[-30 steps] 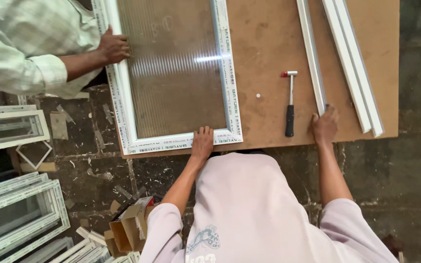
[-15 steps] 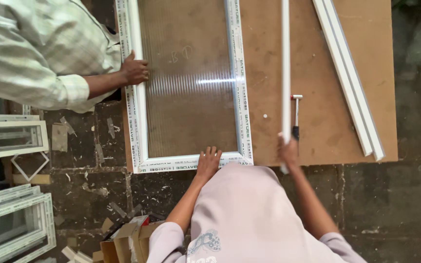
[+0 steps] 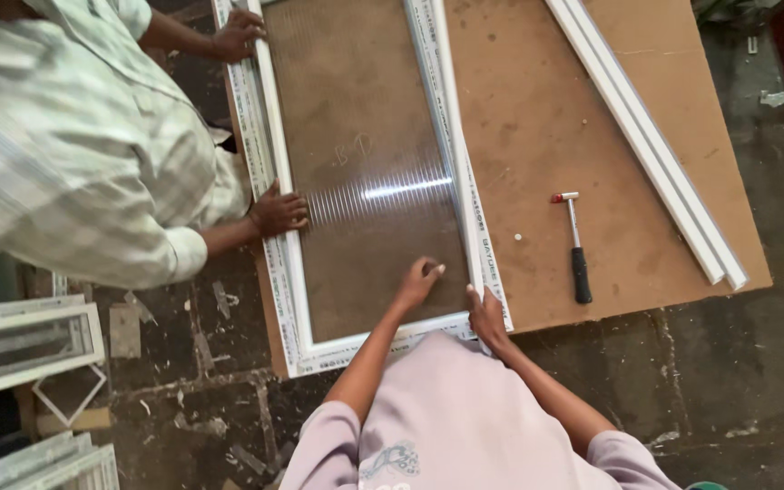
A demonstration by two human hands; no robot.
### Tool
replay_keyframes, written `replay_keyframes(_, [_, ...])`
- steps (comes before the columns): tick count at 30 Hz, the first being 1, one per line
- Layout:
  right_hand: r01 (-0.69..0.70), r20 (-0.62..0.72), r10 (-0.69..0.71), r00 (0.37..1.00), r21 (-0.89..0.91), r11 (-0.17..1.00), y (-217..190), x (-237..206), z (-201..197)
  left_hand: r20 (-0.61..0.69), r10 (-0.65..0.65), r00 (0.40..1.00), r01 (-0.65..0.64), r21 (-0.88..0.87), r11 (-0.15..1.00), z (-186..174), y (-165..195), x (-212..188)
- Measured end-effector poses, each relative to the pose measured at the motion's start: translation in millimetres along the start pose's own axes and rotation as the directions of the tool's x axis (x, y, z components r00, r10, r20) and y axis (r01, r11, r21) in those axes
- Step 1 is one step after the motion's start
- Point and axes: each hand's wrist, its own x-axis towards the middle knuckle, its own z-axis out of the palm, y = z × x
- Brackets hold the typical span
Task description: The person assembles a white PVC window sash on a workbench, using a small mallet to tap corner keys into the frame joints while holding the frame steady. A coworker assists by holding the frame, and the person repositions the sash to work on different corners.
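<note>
A: Looking down, what is lying on the big brown board [image 3: 555,136]?

B: A white window frame [image 3: 288,245] is lying flat on it, filling the left half. A see-through ribbed pane [image 3: 365,191] is sitting inside the frame, and a light is shining on it near the middle.

A: What are the person's hands doing?

B: The right hand [image 3: 487,318] is closing around the near end of a long white strip [image 3: 451,136], down at 6 o'clock of the frame. The strip is running up along the right side of the pane toward 12 o'clock. The left hand [image 3: 419,279] is resting on the pane just beside it, fingers curled, holding nothing.

A: Is someone else there?

B: Yes. A person in a checked shirt [image 3: 74,154] is standing at 9 o'clock. One of their hands [image 3: 276,210] is pressing on the left side of the frame, and the other hand [image 3: 240,34] is touching it up at 11 o'clock.

A: What else is on the board?

B: A small hammer [image 3: 575,245] with a black handle is lying at 3 o'clock from the frame, well apart from it. Two long white bars [image 3: 646,136] are lying slanted near the right edge.

A: And the room?

B: The floor [image 3: 728,381] is grey, rough and dirty. More white frames [image 3: 20,345] are lying at 8 o'clock.
</note>
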Motion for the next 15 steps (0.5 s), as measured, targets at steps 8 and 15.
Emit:
replay_keyframes(8, [0.061, -0.004, -0.061, 0.998, 0.020, 0.998, -31.4, 3.7, 87.2, -0.241, 0.398, 0.885, -0.332, 0.272, 0.903, -35.1, 75.6, 116.8])
replay_keyframes(15, [0.026, -0.090, -0.025, 0.996, 0.005, 1.000, -51.3, 14.2, 142.9, -0.134, 0.447, 0.884, -0.340, 0.470, 0.814, -71.3, 64.4, 154.0])
